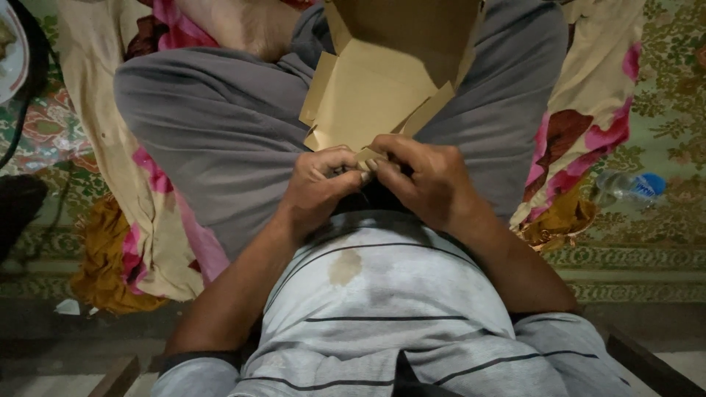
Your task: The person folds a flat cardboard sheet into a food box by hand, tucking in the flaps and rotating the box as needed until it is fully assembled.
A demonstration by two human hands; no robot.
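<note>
A tan paper piece [371, 92], folded into several flaps like an envelope or bag, rests on my lap over grey trousers. My left hand [320, 187] and my right hand [423, 180] meet at its near bottom edge. Both pinch a small folded flap [365, 156] of the paper between fingertips and thumbs. The fingertips of the two hands touch each other there. The far part of the paper runs up out of the frame.
I sit cross-legged on a cream cloth with pink flowers [588, 110] over a green patterned carpet [662, 73]. A plastic bottle with a blue cap [632, 185] lies at the right. A plate's edge [11, 51] and a dark cable [26, 110] are at the far left.
</note>
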